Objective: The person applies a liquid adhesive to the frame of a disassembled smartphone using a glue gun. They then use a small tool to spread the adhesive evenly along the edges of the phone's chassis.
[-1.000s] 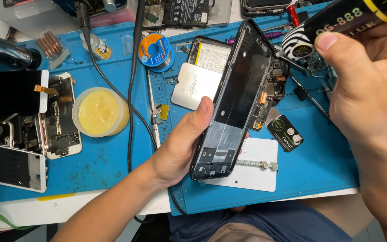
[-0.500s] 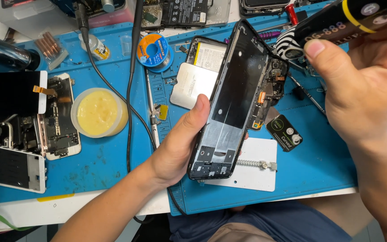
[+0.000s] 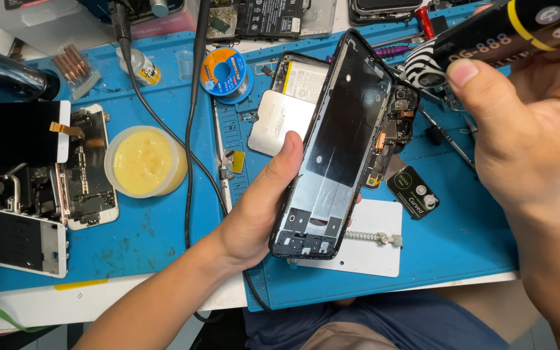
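My left hand (image 3: 260, 207) grips a black phone frame (image 3: 335, 142) by its left edge, holding it tilted with the open inside facing up, above the blue work mat (image 3: 163, 227). My right hand (image 3: 526, 136) is closed around a black tube with a yellow band (image 3: 513, 29) at the upper right, thumb pressed near its end. The tube sits to the right of the frame's top edge, apart from it. A second opened phone body with a battery (image 3: 299, 81) lies on the mat behind the frame.
A round tub of yellow paste (image 3: 144, 162), a solder spool (image 3: 223, 71) and black cables (image 3: 189, 129) lie left of centre. Dismantled phones and screens (image 3: 27, 194) fill the left edge. A white plate (image 3: 364, 246) and a small black camera cover (image 3: 413, 193) lie under the frame.
The phone frame has tilted slightly and shifted left in my left hand. My right hand with the tube has moved a little up and to the right.
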